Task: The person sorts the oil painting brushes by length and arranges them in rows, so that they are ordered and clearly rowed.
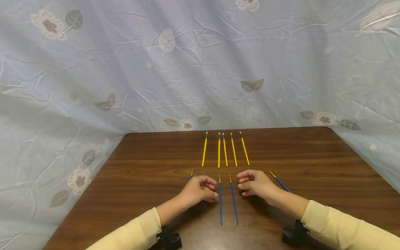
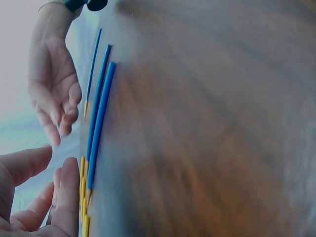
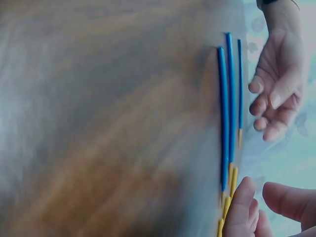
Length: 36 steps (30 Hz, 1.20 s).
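Observation:
In the head view my left hand (image 1: 200, 189) hovers over the table, fingers loosely bent and nothing between them. Facing it, my right hand (image 1: 256, 184) also holds nothing, its thumb and fingers apart. Between the hands lie two thin blue paintbrushes with yellow tips, a left one (image 1: 221, 203) close by the left fingertips and a right one (image 1: 234, 203). Another blue paintbrush (image 1: 192, 171) is mostly hidden behind the left hand. A fourth lies slanted, a blue paintbrush (image 1: 282, 183) to the right of the right hand. Both wrist views show the hands' palms turned towards each other.
Several yellow paintbrushes (image 1: 225, 152) with pale bristles lie in a row near the back of the brown wooden table (image 1: 156, 149). A patterned light curtain (image 1: 200, 76) hangs right behind the far edge and along the sides. Dark cameras (image 1: 168, 239) sit on the wrists.

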Each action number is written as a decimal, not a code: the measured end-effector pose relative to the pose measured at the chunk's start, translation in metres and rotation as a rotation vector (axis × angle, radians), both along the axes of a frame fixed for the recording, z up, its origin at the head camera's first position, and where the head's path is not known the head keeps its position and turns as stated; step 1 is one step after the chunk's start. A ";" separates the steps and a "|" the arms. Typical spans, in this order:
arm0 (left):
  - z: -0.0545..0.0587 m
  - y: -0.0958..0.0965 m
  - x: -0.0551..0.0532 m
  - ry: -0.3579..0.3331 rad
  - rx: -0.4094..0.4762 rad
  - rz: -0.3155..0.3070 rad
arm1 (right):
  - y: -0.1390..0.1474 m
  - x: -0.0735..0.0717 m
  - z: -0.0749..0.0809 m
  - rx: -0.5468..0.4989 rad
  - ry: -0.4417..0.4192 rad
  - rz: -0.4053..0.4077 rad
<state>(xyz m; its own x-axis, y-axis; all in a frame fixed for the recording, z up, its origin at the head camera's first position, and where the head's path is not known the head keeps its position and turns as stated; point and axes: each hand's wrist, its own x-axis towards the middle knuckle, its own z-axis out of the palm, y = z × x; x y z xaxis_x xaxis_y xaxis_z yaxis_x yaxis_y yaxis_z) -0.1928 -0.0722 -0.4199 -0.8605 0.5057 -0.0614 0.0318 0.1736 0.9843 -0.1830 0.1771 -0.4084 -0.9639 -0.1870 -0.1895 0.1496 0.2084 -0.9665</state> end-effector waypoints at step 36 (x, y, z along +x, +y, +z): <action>-0.002 -0.069 -0.026 0.040 -0.051 0.283 | 0.116 -0.006 0.009 0.155 0.106 0.060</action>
<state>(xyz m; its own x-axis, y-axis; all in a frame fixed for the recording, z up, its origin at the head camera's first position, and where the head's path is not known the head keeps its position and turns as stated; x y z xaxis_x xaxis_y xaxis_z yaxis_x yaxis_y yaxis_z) -0.2188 -0.1412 -0.4215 -0.9692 0.2425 -0.0436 0.0140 0.2306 0.9729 -0.1891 0.2927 -0.3989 -0.9680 -0.2214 -0.1186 0.0317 0.3610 -0.9320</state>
